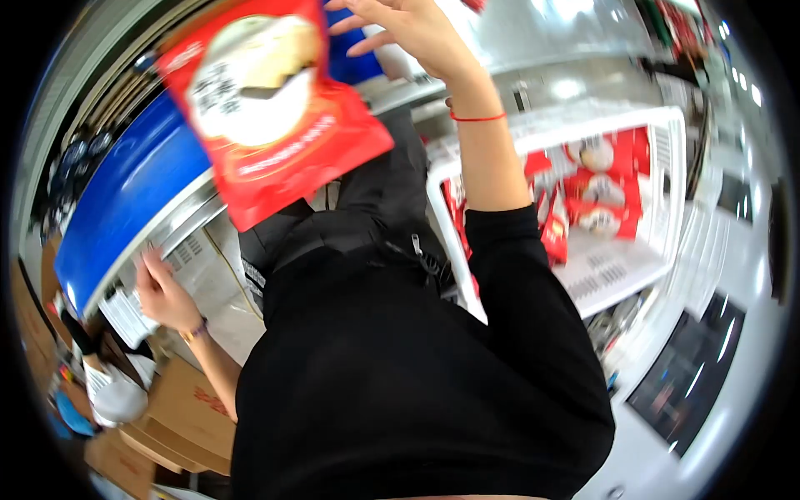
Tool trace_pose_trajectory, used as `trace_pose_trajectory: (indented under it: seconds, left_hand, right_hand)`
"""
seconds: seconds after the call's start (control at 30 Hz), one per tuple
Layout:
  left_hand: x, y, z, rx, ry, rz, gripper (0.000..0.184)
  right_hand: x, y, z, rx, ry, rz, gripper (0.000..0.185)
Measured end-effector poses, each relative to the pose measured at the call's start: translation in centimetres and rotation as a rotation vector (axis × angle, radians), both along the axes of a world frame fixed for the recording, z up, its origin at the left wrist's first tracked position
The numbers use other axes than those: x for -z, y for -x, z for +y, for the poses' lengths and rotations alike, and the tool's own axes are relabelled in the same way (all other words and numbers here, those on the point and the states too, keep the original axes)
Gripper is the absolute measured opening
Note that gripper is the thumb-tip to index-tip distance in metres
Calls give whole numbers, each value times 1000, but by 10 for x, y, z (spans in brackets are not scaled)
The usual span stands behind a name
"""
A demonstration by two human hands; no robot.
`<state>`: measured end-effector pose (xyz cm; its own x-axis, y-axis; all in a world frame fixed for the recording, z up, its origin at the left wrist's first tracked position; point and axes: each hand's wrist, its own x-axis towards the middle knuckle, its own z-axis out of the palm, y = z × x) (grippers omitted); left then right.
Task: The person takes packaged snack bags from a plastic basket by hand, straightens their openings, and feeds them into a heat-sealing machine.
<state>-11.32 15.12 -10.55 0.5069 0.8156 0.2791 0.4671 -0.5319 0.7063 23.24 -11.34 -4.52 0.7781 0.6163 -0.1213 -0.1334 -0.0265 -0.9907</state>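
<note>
A large red snack bag (271,108) with a white oval and printed lettering fills the upper left, close to the camera; no fingers are seen closed on it. Just right of its top edge is my right hand (400,29), fingers spread and holding nothing visible; a thin red band circles that wrist. My left hand (165,292) is lower left, beside the edge of a blue surface (125,200), with its fingers bent together. Whether it pinches anything is too small to make out.
A white crate (673,183) with several red bags (596,190) stands right of my right arm. Cardboard boxes (187,408) are at the lower left, near another person in a white cap (119,400). A shiny metal surface (550,29) lies at the top.
</note>
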Motion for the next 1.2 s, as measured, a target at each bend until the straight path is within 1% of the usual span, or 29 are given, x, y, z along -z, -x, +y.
trace_pose_trajectory:
  seconds: [0.03, 0.07, 0.1, 0.17, 0.2, 0.27, 0.3, 0.33, 0.37, 0.43, 0.47, 0.5, 0.53, 0.6, 0.63, 0.67, 0.7, 0.73, 0.77, 0.8, 0.83, 0.87, 0.9, 0.93, 1.0, 1.07, 1.1, 1.13, 1.2]
  left_hand:
    - [14, 26, 1, -44, 105, 139, 33]
    - [46, 55, 8, -29, 147, 166, 35]
    - [65, 74, 7, -7, 374, 176, 35]
    - [113, 116, 11, 10, 497, 329, 32]
    - [135, 128, 12, 27, 496, 337, 32]
    - [163, 139, 14, -86, 652, 281, 32]
    - [150, 121, 0, -74, 663, 295, 30]
    - [150, 107, -8, -72, 658, 295, 30]
    - [151, 93, -13, 11, 619, 298, 29]
    - [141, 62, -27, 190, 589, 311, 26]
    - [129, 44, -39, 285, 600, 318, 25]
    - [117, 28, -52, 346, 598, 343, 23]
    - [104, 14, -67, 408, 595, 370, 22]
    - [69, -13, -98, 572, 549, 382, 19]
    - [55, -24, -109, 702, 439, 362, 18]
    - [41, -33, -119, 736, 468, 380, 17]
    - [31, -40, -125, 756, 593, 393, 15]
    - [23, -49, -129, 768, 718, 397, 14]
    - [12, -61, -137, 864, 690, 314, 14]
    - [1, -75, -146, 960, 656, 233, 19]
    - [-17, -91, -151, 1068, 609, 236, 33]
    - [-31, -107, -156, 1179, 559, 244, 48]
    - [-35, -119, -163, 1261, 551, 148, 59]
    - [-37, -131, -169, 1347, 541, 52, 71]
    - [-45, -150, -175, 1576, 488, -10, 78]
    - [-53, -153, -176, 1727, 683, -90, 73]
    - [-61, -156, -177, 1786, 867, -63, 65]
    - [-55, -154, -178, 1762, 1077, -53, 52]
    - [-56, -150, -174, 1745, 1101, 1, 38]
  right_hand:
    - [-4, 11, -26, -66, -5, -52, 42]
    - [-12, 22, -57, -143, -12, -108, 35]
    - [-27, 36, -93, -244, 58, -100, 40]
    - [-13, 53, -177, -309, 43, -47, 37]
    - [-16, 73, -208, -219, 52, 38, 34]
    - [11, 108, -268, -8, 240, 204, 28]
    - [23, 125, -278, 102, 386, 299, 26]
    - [35, 140, -278, 158, 504, 344, 30]
    - [67, 154, -283, 214, 574, 346, 38]
    - [137, 182, -273, 340, 558, 228, 60]
    - [160, 190, -255, 383, 636, 146, 67]
    - [181, 196, -243, 371, 730, -25, 71]
    - [186, 199, -230, 389, 839, -165, 48]
    - [210, 198, -227, 291, 1133, -240, 27]
    - [204, 197, -225, 352, 1061, -347, 22]
    - [204, 194, -233, 336, 1025, -405, 21]
    - [172, 188, -230, 369, 856, -384, 20]
    - [148, 180, -233, 311, 756, -325, 20]
    - [125, 174, -236, 228, 632, -170, 19]
    - [94, 166, -239, 32, 539, -114, 17]
    - [69, 164, -235, -87, 358, 72, 17]
    - [36, 160, -229, -217, 281, 210, 16]
    - [6, 150, -218, -390, 175, 256, 17]
    - [-10, 141, -206, -554, -11, 206, 21]
    - [-30, 140, -180, -592, -178, 218, 26]
    - [-39, 134, -153, -656, -194, 143, 26]
    - [-45, 134, -141, -694, -211, 81, 27]
    - [-70, 134, -126, -706, -10, 253, 24]
    - [-67, 134, -120, -733, 23, 241, 23]
